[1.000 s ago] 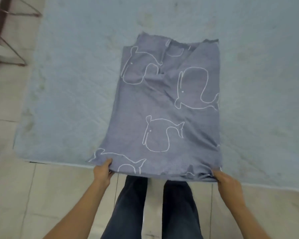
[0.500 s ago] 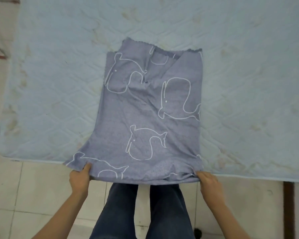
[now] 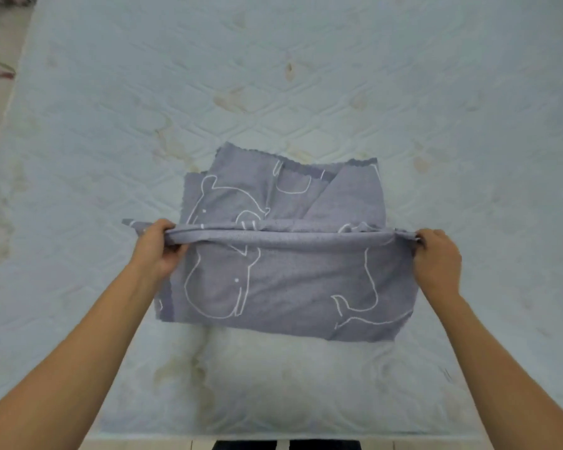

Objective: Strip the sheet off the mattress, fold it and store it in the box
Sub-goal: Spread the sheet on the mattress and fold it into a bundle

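Near edge of the grey-blue cotton sheet printed with white whale outlines [image 3: 290, 284] lifted and carried forward.

0.5 s ago both hands pinched the sheet's near corners at the edge of the pale, stained quilted mattress [image 3: 273, 92]. Now that edge is raised and stretched taut between them, over the sheet's middle. Both forearms reach forward, well apart. The left hand [image 3: 158, 251] curls its fingers round 1 corner and the right hand [image 3: 436, 261] clamps the other, while the sheet's far part lies flat beyond them.
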